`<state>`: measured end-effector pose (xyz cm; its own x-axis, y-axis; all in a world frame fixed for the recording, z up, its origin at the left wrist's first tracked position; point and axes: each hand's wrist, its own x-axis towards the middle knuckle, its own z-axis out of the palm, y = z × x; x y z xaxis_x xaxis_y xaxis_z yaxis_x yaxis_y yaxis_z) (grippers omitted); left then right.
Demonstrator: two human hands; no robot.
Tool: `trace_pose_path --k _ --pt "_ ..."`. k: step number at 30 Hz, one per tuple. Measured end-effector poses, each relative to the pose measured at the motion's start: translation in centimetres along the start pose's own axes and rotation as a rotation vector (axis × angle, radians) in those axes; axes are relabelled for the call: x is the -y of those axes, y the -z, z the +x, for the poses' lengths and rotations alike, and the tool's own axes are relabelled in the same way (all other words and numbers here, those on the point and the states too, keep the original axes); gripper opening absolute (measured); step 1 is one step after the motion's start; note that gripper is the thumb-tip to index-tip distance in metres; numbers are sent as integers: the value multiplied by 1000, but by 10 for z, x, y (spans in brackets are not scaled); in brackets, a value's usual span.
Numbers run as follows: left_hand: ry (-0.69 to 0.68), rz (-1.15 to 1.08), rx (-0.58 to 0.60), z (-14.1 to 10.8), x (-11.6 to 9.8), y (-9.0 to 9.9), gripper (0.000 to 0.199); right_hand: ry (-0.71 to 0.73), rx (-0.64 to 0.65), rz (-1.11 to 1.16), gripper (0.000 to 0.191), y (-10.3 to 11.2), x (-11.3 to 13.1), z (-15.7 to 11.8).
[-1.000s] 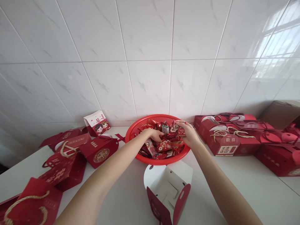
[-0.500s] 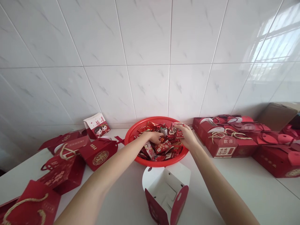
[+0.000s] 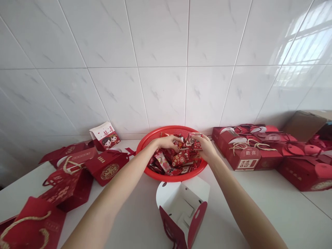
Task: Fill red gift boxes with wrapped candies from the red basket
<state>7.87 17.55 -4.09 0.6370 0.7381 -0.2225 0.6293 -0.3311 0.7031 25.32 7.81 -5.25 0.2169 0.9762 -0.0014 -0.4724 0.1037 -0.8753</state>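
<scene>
Over the red plastic basket, both hands are among a pile of small wrapped sweets. My left hand has its fingers curled down around a red wrapped sweet, largely covered by the fingers. At the basket's right side, my right hand pinches red printed sweet packets. In front of the basket, nearest to me, stands an open red gift box with a white inside; its flaps are spread and no sweets show in it.
Several red gift boxes with rope handles stand on the left, and a white-topped box leans by the wall. More closed red boxes crowd the right side. Behind them sits a brown carton. A tiled wall bounds the back.
My left hand has lifted slightly and its fingers have come up from deeper in the sweets, now curled on one. My right hand keeps its packets in nearly the same place.
</scene>
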Motion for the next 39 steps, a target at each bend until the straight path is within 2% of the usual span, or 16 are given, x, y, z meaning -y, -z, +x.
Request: trace_pose_path --k 4,9,15,20,27,29,32,35,39 --pt "-50 -506 14 -4 0 7 59 1 2 -11 18 1 0 1" --pt "-63 -724 -31 -6 -3 10 33 -25 -14 -3 20 1 1 0" --pt "-14 -719 -51 -6 -6 8 27 -29 -24 -5 23 -1 1 -1" --pt "28 -677 -116 -5 -7 6 36 -38 -24 -5 25 -1 2 -2" --pt "-1 -650 -138 -4 -4 6 30 -42 -39 -22 23 0 1 -1" --pt "2 -620 -152 -4 -3 6 33 -38 -42 -14 25 0 1 0" --pt "-45 -551 -114 -3 0 6 41 -22 -34 -5 28 0 1 -1" --pt "-122 -509 -104 -3 1 7 41 -21 -8 -1 28 -1 1 -2" --pt "-136 -530 -100 -5 -1 7 42 -36 31 2 30 0 1 -1"
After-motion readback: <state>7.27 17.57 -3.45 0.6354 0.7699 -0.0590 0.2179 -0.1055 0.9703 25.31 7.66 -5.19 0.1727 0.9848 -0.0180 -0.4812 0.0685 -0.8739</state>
